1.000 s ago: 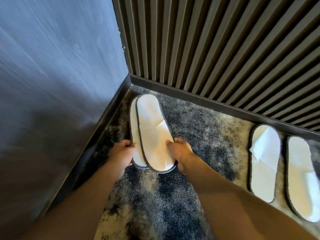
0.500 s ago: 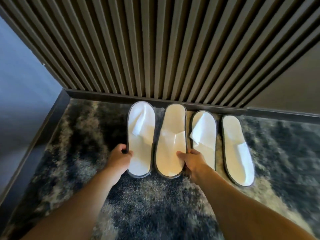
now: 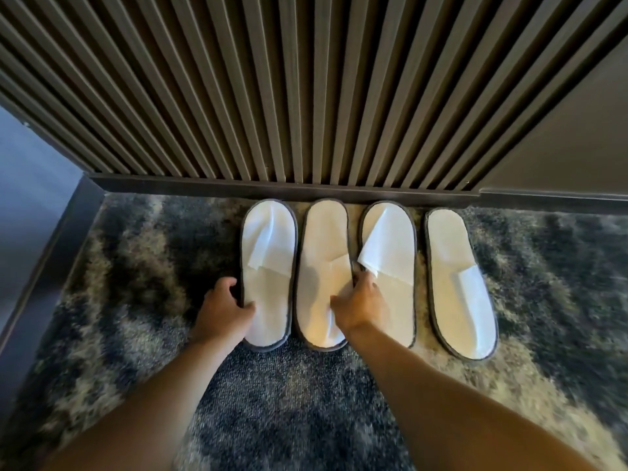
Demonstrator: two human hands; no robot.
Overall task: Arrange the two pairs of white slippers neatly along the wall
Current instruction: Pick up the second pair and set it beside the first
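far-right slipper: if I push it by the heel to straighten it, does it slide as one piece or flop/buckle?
The far-right slipper looks thin and flat with a loose fabric strap, so probably light and somewhat floppy. The pile carpet may drag on the sole, so a heel push could buckle or pivot it. It lies flat, so tipping seems unlikely.

Four white slippers [image 3: 268,277] lie packed side by side, toes at the slatted wall [image 3: 272,90], so no hand fits behind them. The last slipper [image 3: 458,283] sits a little apart. The carpet [image 3: 129,283] is open to the left, right and front.
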